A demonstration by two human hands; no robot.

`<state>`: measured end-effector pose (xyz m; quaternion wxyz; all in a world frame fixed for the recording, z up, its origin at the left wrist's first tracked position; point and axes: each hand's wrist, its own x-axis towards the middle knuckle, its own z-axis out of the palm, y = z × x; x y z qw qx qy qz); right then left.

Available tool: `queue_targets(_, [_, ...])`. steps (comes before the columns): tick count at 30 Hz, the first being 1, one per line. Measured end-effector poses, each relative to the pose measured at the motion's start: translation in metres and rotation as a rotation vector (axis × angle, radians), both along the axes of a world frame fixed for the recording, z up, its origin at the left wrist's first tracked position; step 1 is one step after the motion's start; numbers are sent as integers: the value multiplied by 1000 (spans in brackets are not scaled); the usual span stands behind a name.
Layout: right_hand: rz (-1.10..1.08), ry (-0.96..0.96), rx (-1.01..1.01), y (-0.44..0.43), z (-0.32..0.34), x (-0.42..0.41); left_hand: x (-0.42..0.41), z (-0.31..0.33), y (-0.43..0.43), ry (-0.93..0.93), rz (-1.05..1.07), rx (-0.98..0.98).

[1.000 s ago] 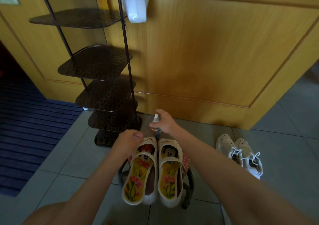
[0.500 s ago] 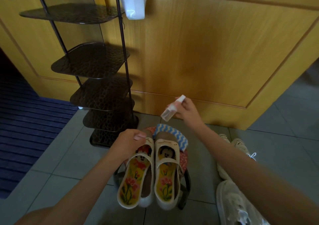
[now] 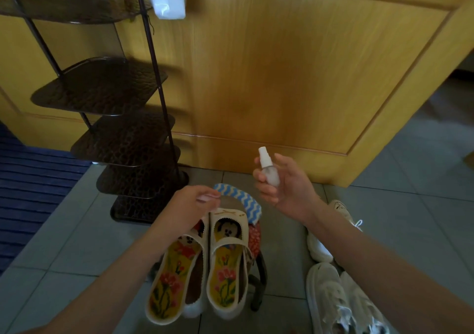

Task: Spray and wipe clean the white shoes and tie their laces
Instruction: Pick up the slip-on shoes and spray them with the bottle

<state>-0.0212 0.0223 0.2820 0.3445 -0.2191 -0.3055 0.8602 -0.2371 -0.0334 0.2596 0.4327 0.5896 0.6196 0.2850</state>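
The right hand (image 3: 284, 187) held the small spray bottle (image 3: 269, 171) upright in loosely curled fingers. The left hand (image 3: 192, 203) gripped a patterned sandal (image 3: 177, 277) at its toe edge. The white shoes (image 3: 325, 295) lay on the tiled floor (image 3: 423, 231), with open tiles to their right.

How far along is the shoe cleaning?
Nothing looks finished. In hand: the right hand holds a small clear spray bottle, the left hand grips the toe of a cream slip-on shoe with floral insole. Left: spraying, wiping and laces; the white lace-up sneakers lie on the floor, apart from both hands.
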Motion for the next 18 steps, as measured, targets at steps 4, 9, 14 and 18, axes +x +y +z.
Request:
queue_targets(4, [35,-35,59,2,-7,0,1,-1,2,18,-10,-11])
queue_targets(9, [-65,-280,211,5,-19,4,-1,-10,-7,157,-73,-21])
queue_targets(14, [-7,-210,145,4,-27,4,0,-10,-7,207,-73,13])
queue_targets(18, [24,-187,133,6,-30,1,3,-4,-5,220,-84,33])
